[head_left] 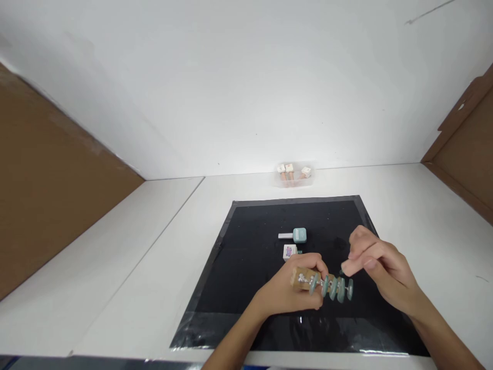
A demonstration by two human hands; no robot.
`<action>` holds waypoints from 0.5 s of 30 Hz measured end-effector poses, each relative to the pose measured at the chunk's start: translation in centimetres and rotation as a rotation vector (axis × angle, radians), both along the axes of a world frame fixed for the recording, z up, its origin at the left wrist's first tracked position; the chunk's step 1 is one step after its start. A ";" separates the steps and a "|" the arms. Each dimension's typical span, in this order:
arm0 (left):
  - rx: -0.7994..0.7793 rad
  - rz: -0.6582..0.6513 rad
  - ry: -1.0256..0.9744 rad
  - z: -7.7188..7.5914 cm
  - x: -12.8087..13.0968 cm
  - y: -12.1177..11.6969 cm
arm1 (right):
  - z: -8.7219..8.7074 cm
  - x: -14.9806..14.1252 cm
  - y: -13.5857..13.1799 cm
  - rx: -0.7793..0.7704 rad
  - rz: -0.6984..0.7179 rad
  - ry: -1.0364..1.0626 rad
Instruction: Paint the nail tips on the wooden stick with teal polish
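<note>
My left hand (287, 293) is closed around a wooden stick (302, 280) that carries a row of several teal false nails (334, 288) pointing to the right. My right hand (375, 267) hovers just right of the nails with thumb and fingers pinched together; something small and dark shows at its fingertips, too small to name. Both hands are over a black mat (246, 277). A teal nail polish bottle (295, 235) lies on its side on the mat beyond the hands. A small white block (289, 252) with a purple mark sits just behind my left hand.
A clear tray (295, 176) with a few wooden sticks topped by white blocks stands at the back by the white wall. Brown cardboard panels (50, 180) flank the white table on the left and right.
</note>
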State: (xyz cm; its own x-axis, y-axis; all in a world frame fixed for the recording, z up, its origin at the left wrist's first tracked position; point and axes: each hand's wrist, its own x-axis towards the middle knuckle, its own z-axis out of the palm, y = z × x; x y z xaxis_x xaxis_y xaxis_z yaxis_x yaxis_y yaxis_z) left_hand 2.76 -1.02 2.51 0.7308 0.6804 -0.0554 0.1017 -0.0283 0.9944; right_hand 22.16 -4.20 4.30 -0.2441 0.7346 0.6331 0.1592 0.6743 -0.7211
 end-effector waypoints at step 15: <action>-0.027 0.021 -0.017 0.0 0.1 0.1 | 0.4 0.1 -0.1 -0.055 -0.046 0.000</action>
